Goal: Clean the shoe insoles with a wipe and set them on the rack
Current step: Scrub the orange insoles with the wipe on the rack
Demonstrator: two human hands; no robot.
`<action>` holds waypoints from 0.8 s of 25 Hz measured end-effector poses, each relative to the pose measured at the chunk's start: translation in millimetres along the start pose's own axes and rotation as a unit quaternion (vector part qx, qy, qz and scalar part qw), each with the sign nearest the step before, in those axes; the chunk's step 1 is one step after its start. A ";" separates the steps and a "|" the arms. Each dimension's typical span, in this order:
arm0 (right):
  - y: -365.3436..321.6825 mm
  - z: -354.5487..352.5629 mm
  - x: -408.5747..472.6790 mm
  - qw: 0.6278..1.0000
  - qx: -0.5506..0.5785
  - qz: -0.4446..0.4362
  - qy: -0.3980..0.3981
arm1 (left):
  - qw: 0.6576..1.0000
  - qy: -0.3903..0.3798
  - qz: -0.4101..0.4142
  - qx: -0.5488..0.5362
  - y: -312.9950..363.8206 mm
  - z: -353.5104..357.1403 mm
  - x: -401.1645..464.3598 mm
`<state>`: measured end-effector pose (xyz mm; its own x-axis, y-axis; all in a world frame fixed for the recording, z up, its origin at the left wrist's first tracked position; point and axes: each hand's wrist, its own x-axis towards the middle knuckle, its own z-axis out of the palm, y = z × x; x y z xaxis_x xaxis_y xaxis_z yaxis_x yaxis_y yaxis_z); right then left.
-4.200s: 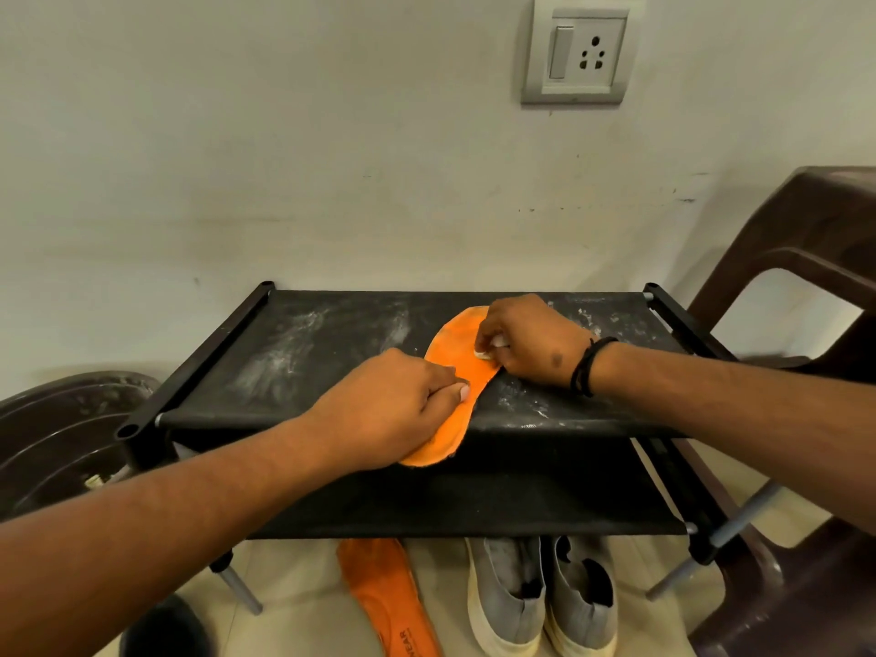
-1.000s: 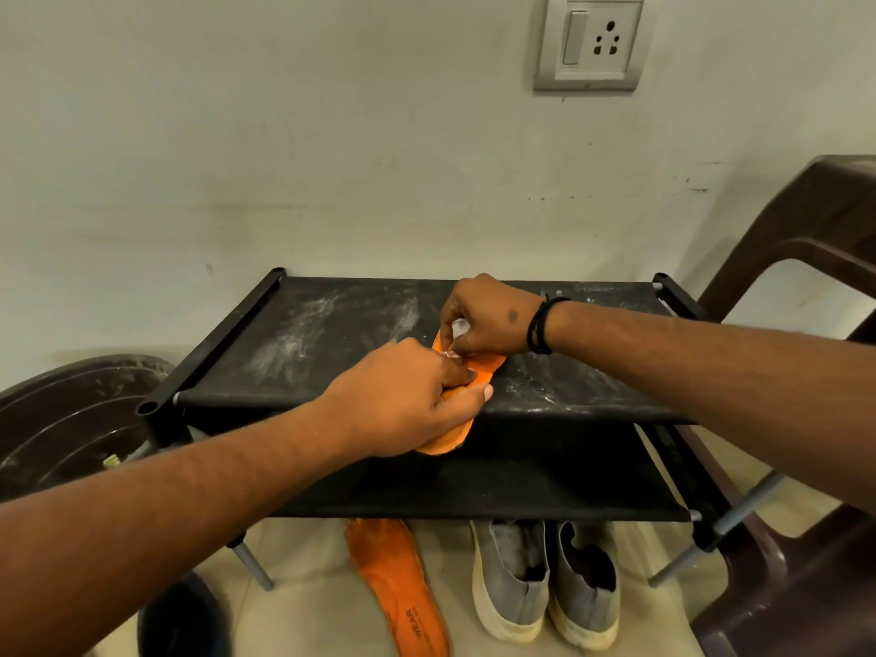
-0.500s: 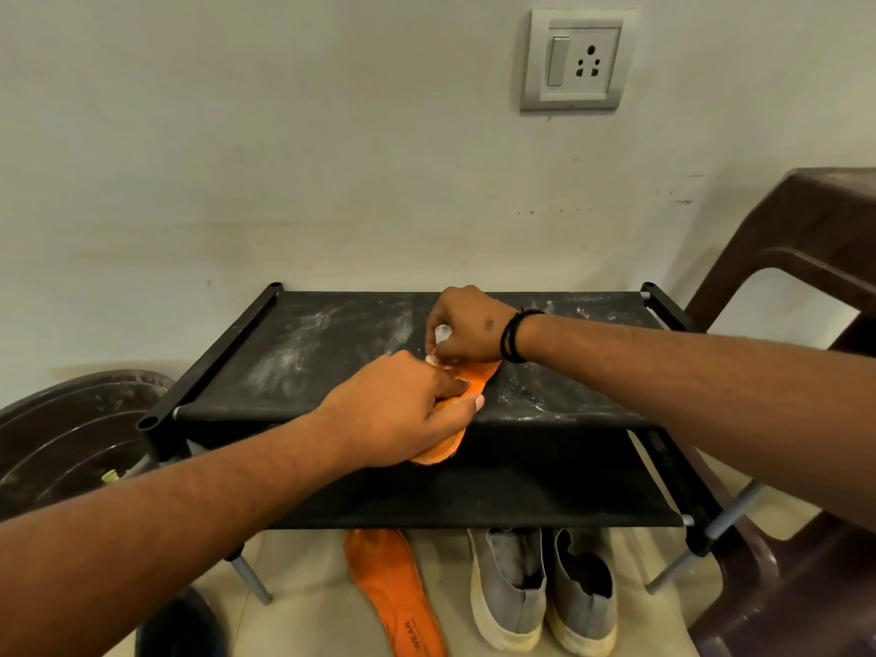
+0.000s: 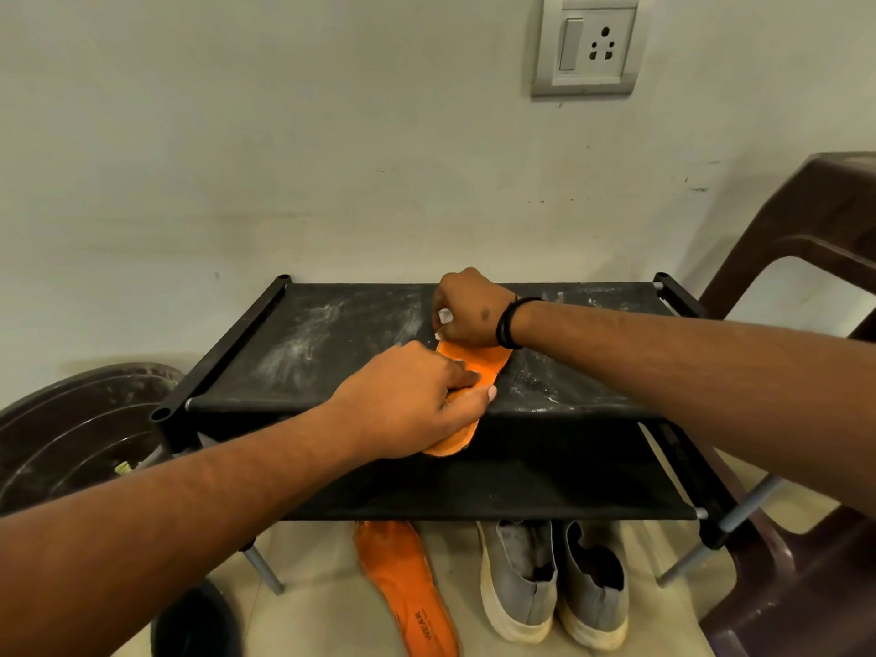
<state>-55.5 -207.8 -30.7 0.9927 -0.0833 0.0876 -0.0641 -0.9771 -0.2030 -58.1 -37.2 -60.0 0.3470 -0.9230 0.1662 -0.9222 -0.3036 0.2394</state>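
An orange insole [image 4: 479, 362] lies on the dusty top shelf of the black rack [image 4: 332, 334], its heel end hanging over the front edge. My left hand [image 4: 407, 400] presses down on the near half and grips its edge. My right hand [image 4: 469, 308] is closed on a small white wipe [image 4: 444, 317] at the insole's far end, near the back of the shelf. A second orange insole [image 4: 403, 580] lies on the floor under the rack.
A pair of grey shoes [image 4: 550, 580] stands on the floor beside the second insole. A brown plastic chair [image 4: 815, 258] is close on the right. A dark round tub [image 4: 71, 433] sits left of the rack. A wall socket [image 4: 590, 45] is above.
My right hand with the wipe has travelled from the middle of the insole toward its far end at the back of the shelf. My left hand stays pressed on the near half.
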 end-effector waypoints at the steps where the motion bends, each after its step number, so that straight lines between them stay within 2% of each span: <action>1: -1.6 -1.8 -5.8 1.000 0.018 -0.011 -0.020 | 1.000 0.000 -0.002 0.000 0.2 -0.1 -0.1; 5: -0.6 -5.6 -24.0 0.998 0.016 -0.048 -0.047 | 1.000 0.008 -0.002 0.004 0.7 0.5 0.3; 10: 25.6 -6.6 -24.2 0.999 -0.051 0.003 -0.006 | 1.000 -0.003 -0.011 0.007 -3.3 4.2 2.8; 13: 30.4 -13.4 -25.3 0.999 -0.028 0.017 -0.023 | 1.000 -0.008 -0.012 0.016 -2.8 4.1 1.7; 17: 21.4 -19.5 -48.3 0.993 0.041 -0.029 -0.111 | 1.000 -0.008 -0.007 0.003 -3.6 4.5 2.4; 20: 30.3 -17.2 -52.7 0.996 0.025 -0.026 -0.076 | 1.000 -0.008 -0.009 -0.005 -3.9 4.0 2.8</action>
<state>-111.6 -236.3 -24.8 0.9988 0.0007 -0.0489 -0.0116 -0.9680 -0.2507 -54.2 -39.5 -64.3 0.3607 -0.9209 0.1474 -0.9141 -0.3177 0.2520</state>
